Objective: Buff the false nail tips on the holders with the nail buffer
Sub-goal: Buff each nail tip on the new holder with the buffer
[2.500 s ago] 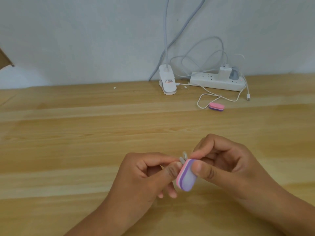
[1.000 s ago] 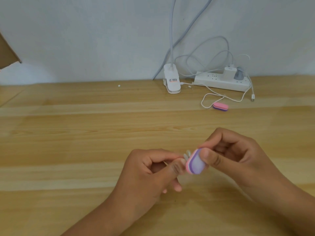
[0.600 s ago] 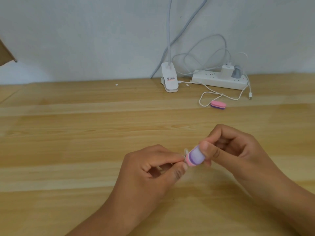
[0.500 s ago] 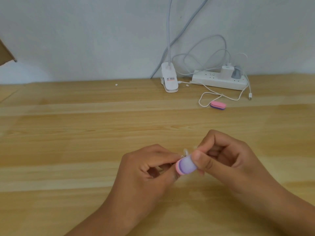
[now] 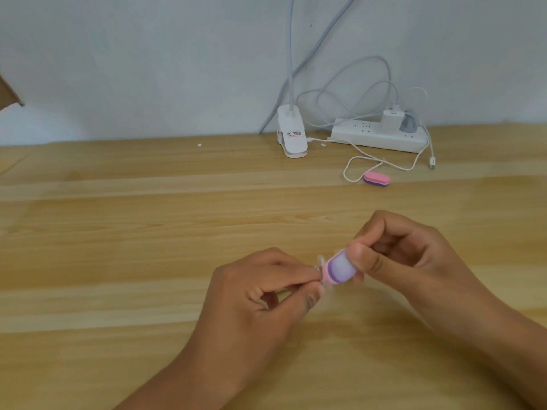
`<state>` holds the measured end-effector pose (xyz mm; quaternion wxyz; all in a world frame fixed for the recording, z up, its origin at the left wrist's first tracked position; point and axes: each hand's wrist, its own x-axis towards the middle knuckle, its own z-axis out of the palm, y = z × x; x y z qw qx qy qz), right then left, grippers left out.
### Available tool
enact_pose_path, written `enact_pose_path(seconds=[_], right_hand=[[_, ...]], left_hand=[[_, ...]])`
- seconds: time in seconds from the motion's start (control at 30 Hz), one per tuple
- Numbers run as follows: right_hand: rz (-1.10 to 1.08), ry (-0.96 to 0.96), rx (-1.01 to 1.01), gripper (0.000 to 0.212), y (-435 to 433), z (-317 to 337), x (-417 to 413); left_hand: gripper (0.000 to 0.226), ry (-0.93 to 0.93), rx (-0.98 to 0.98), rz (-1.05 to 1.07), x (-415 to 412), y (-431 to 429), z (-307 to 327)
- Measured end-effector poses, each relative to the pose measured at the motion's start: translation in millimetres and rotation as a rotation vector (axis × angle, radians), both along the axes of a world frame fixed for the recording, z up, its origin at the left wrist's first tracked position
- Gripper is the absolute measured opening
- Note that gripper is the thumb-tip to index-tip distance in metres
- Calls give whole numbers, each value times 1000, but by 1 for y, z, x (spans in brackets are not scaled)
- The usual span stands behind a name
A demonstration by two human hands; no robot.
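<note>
A small pink and purple nail buffer (image 5: 339,267) is pinched between the thumb and fingers of my right hand (image 5: 408,255), just above the wooden table (image 5: 148,232). Its pink edge lies against a pale false nail tip on a holder (image 5: 320,259), which my left hand (image 5: 260,294) pinches between thumb and forefinger. Most of the nail tip and its holder is hidden behind my left fingers and the buffer, and the part that shows is blurred.
A second pink and purple buffer (image 5: 376,179) lies at the back right beside a white cable loop (image 5: 352,170). A white power strip (image 5: 379,137) with plugs and a white lamp clip (image 5: 291,136) stand against the wall. A brown cardboard corner (image 5: 9,94) juts in at the left edge.
My right hand has slid the buffer back and forth against the nail tip, now up and to the right of half a second ago. My left hand has kept its pinch.
</note>
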<state>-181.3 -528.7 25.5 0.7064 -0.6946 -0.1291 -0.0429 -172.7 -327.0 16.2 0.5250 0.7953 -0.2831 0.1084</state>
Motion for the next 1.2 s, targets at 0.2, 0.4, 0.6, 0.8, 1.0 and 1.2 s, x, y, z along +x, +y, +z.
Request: enact_pose_path(seconds=[0.2,0.4,0.6,0.8,1.0,1.2], right_hand=[[110,1,30,23,5,-7,-3],[84,-13,14,27,1,-7,0],[92,-20,29,20,-5,-4,2],[165,-49,61,21,4,-9,-2],[135,-54,71,20,2,-9,-1],[77,-50,40,18,-9,-7,6]], left_hand=[[12,40,-47,-56,1,1,0],[7,79,-108,-69,2,2,-1],[6,187,-187,-122,3,2,-3],[12,313,-273,-178,4,3,-2],[16,414,-295,-192,4,3,-2],[19,499,-315,-196,4,5,0]])
